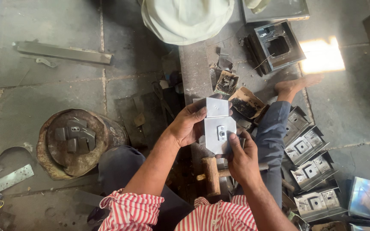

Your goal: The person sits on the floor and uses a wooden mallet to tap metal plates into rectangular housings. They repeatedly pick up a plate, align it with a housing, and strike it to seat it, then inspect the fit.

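My left hand comes in from the lower left with the forearm angled up and to the right; its fingers are curled closed around the left edge of the folded sheet-metal box piece, the thumb pressed flat on the upper panel. My right hand rises from below, wrist bent slightly inward, and is closed on the lower right corner of the same piece, thumb laid on its face just under the small rectangular cut-out, the other fingers hidden behind the metal. The piece is held clear of the floor between both hands, face toward me, its top flap bent away. Directly beneath my right hand lies a wooden mallet, head upright-looking and handle running right under the wrist. To the right of that hand, past my trouser leg, a row of finished metal boxes lies overlapping on the floor. Well to the left of my left hand stands a rusty round drum with several small grey plates on top. Ahead of both hands a steel beam runs away from me, with a square metal housing further off to its right.
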